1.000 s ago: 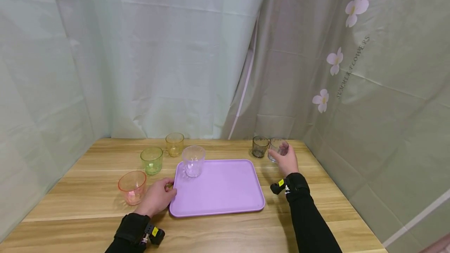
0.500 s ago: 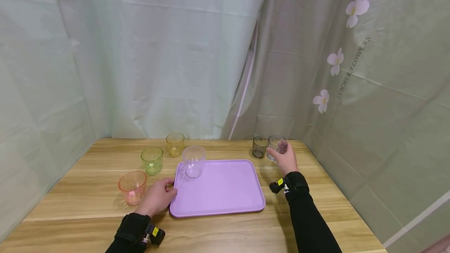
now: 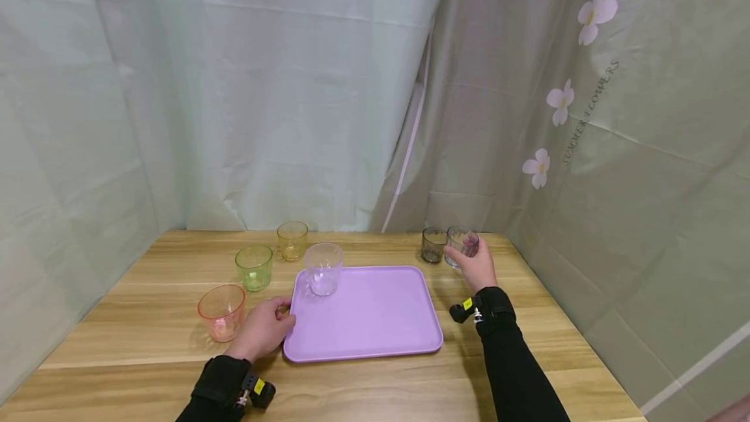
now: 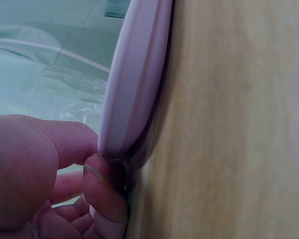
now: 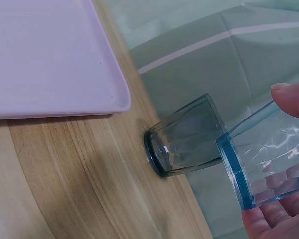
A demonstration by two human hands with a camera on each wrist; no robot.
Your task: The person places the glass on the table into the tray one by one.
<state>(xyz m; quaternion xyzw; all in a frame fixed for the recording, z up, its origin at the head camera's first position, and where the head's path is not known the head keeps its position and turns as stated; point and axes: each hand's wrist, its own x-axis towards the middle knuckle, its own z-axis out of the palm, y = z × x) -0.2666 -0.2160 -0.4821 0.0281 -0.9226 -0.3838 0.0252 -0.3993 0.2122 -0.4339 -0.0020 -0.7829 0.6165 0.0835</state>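
My right hand point(image 3: 477, 267) grips a clear bluish glass point(image 5: 271, 154) at the far right of the table, thumb on one side and fingers on the other. In the right wrist view its base is raised off the wood. Right beside it a grey smoky glass point(image 3: 433, 245) stands upright. My left hand point(image 3: 263, 329) pinches the left rim of a lilac tray point(image 3: 375, 324) between thumb and finger; the left wrist view shows the fingertips right at the tray's edge point(image 4: 134, 84). On the tray's far left corner stands a clear lilac-tinted glass point(image 3: 323, 270).
Left of the tray stand a pink glass point(image 3: 222, 314), close to my left hand, a green glass point(image 3: 254, 268) and, farther back, a yellow glass point(image 3: 292, 241). A pale curtain point(image 3: 281, 96) hangs along the back and sides of the wooden table point(image 3: 351, 389).
The bluish glass in my right hand has shifted slightly left and up toward the grey glass, then stays put. My left hand and the tray have not moved.
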